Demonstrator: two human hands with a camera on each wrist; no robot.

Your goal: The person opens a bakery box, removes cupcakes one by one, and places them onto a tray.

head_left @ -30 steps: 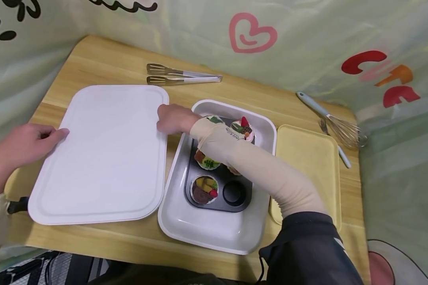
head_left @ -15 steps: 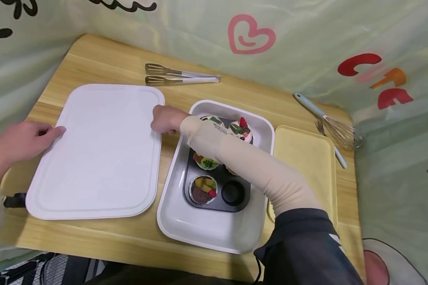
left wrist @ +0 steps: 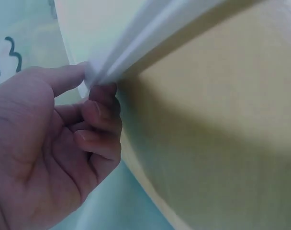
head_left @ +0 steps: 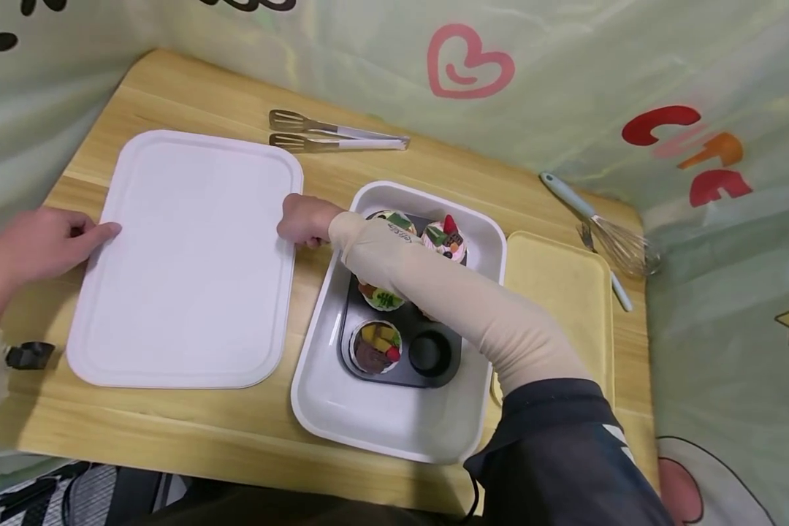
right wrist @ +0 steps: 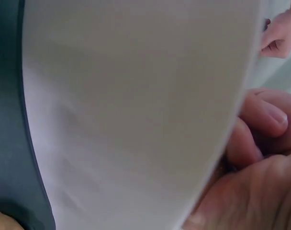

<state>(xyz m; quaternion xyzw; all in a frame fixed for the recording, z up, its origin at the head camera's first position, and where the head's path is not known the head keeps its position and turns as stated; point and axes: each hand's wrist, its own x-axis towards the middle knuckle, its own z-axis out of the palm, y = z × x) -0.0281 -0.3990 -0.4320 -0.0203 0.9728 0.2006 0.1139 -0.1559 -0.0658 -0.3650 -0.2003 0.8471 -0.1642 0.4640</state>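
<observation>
In the head view a white rectangular tray hangs low over the left half of the wooden table. My left hand pinches its left edge. The left wrist view shows the tray's corner between thumb and forefinger, the other fingers curled loosely below. At the tray's right edge, my right hand holds on with bent fingers. That forearm crosses a white basin holding a dark muffin tin with several decorated cupcakes. In the right wrist view, the basin's wall partly hides the right fingers.
Silver tongs lie behind the tray. Right of the basin is a yellow tray, partly under my sleeve. A whisk and a fork lie at the table's right side. A black object sits near the left table edge.
The white tray, held in both hands, has moved slightly away from me and looks a little smaller, as if lower. More of the black object at its left now shows.
</observation>
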